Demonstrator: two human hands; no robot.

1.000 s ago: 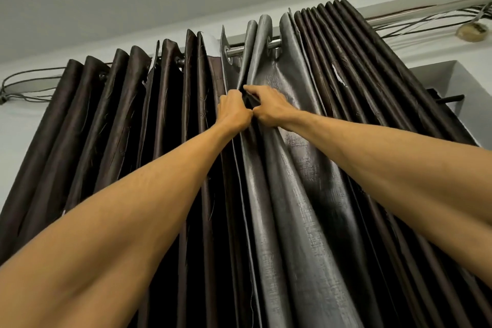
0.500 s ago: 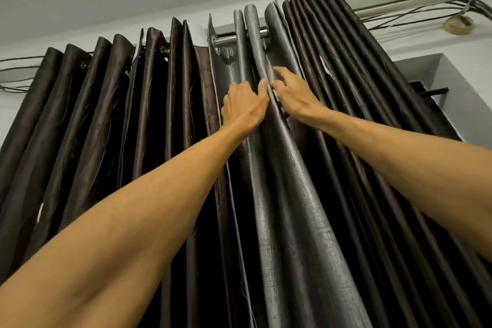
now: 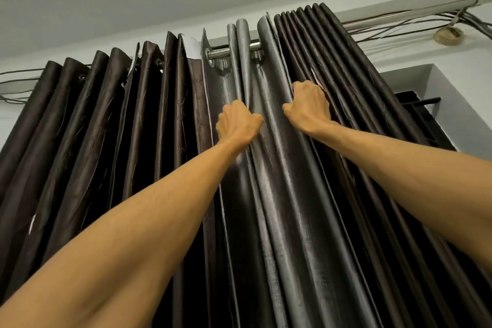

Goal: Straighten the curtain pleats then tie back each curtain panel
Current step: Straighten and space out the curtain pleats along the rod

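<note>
Where the two dark panels meet under the ceiling, the curtain [image 3: 279,168] hangs from a metal rod [image 3: 221,54] by eyelets, its grey-sheened middle folds running down and toward the viewer. Both bare arms reach up to those folds. The left hand [image 3: 237,121] is closed into a fist around a narrow grey pleat [image 3: 242,61], its knuckles turned away so the fingers are hidden behind the cloth. The right hand [image 3: 308,106] sits a little higher and to the right, also clenched, gripping the edge where the broad grey fold [image 3: 269,82] meets the tightly stacked brown pleats [image 3: 327,50]; a pale torn spot in the fabric shows just at its knuckles. Between the two hands the broad fold lies smooth and stretched. To the left, the other panel [image 3: 111,120] hangs in looser, wider brown pleats, with a white patch of lining [image 3: 192,46] showing at the top of its inner edge. Farther out, thin cables [image 3: 415,21] run along the white wall above the right side of the rod, and more cables [image 3: 16,82] trail off at the left. A recessed white niche [image 3: 426,82] opens in the wall at the far right, behind the curtain's outer edge.
</note>
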